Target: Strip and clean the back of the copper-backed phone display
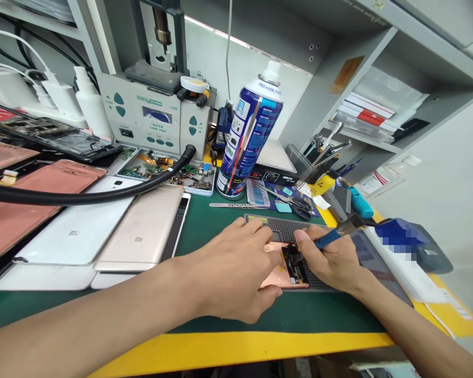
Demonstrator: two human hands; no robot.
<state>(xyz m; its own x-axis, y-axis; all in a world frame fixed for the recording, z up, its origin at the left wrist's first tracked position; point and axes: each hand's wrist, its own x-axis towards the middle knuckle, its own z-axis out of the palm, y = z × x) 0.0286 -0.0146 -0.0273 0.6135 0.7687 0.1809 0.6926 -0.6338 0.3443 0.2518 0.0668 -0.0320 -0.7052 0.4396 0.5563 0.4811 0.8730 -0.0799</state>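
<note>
Lying on a perforated grey pad [317, 282], the copper-coloured phone part [275, 278] is grasped by the left hand [238, 268]; a blue tool [331, 237] is gripped by the right hand [333, 263] beside it.

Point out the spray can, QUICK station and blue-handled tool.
Spray can [250, 137]: head view, on its label.
QUICK station [156, 116]: head view, front display.
Blue-handled tool [329, 238]: head view, blue handle.

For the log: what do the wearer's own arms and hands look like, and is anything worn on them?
The left hand and right hand are ungloved. The left forearm and right forearm are bare, with no sleeve in view. Neither wrist shows a watch or strap. No ring is visible, though some fingers are partly hidden.
</note>
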